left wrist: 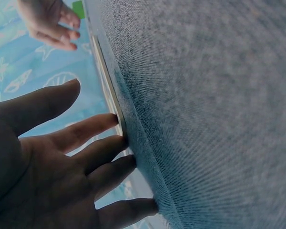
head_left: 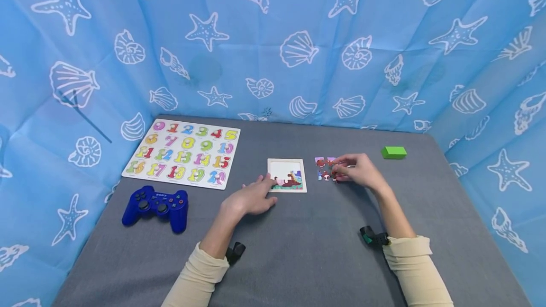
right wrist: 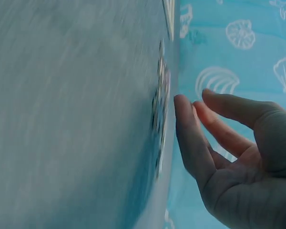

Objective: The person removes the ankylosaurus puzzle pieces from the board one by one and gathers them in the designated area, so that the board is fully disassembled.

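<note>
A small square jigsaw tray lies mid-table, its lower part filled with pieces showing a brown animal and grass. My left hand is at the tray's left side; in the left wrist view its spread fingers reach the tray's edge. Loose jigsaw pieces lie in a cluster right of the tray. Over their right side hovers my right hand, hiding some of them. The right wrist view shows its thumb and bent fingers apart, nothing between them, beside the low row of pieces.
At the left lies a white number puzzle board with colourful numerals. A blue game controller sits in front of it. The green block stands at the back right. Blue shell-print curtains surround the grey table.
</note>
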A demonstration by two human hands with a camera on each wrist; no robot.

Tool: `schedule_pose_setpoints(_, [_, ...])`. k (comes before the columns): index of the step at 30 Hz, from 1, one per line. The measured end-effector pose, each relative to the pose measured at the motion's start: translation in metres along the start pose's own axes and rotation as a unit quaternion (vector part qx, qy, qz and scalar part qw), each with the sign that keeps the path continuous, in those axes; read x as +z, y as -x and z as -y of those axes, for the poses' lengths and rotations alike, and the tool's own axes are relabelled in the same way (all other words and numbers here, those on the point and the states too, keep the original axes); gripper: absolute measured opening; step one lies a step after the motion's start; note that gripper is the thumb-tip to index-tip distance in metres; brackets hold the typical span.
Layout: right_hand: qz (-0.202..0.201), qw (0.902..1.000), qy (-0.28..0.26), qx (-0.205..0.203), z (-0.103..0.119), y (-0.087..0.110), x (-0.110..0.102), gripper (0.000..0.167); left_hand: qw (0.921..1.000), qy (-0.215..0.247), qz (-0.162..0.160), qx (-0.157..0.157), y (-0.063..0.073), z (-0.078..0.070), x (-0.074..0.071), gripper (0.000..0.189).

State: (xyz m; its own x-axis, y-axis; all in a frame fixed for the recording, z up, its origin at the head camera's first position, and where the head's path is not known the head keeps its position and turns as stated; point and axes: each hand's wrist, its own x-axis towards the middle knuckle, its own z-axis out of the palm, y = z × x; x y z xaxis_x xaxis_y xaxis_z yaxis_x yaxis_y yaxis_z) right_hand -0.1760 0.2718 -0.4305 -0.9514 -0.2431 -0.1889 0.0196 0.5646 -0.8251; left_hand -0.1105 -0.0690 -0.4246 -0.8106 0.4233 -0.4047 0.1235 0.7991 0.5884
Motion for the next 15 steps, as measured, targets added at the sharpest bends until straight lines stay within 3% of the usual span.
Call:
schedule_pose_setpoints(8, [0.05, 0.9973, -0.045, -0.029, 0.025, -0.014, 0.036, 0.033, 1.0, 0.003, -0.003, 0.002, 0.0, -0.001, 0.001, 0.06])
schedule_pose_setpoints(15, [0.102, 0.9905, 0.012, -0.091, 0.035, -0.034, 0.064, 0.027, 1.0, -0.007, -0.001, -0.002, -0.001, -0.001, 0.0, 0.06])
